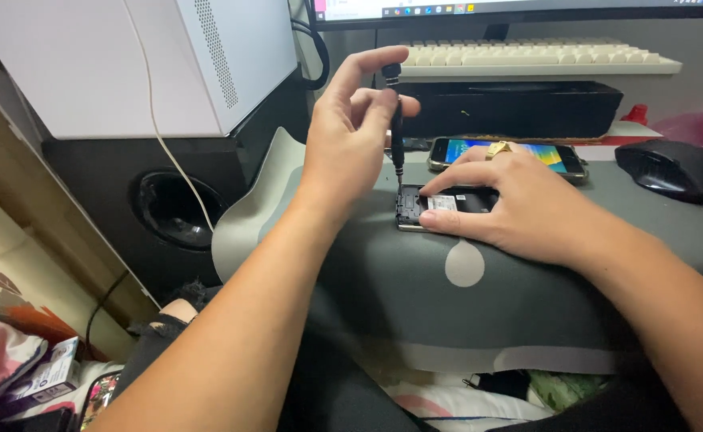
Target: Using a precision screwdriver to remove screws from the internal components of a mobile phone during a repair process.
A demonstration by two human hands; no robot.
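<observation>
Head view, nearest first: the right hand (519,204) lies flat with fingers pressed together on a small black opened phone with its back cover off (439,206), pinning it to the grey desk mat (415,296); it looks light, rigid and fragile inside, best held by its edges, its long axis running left to right. Beyond it, the left hand (351,132) pinches a slim black precision screwdriver (396,120) between thumb and fingers, upright, tip down at the phone's left end.
</observation>
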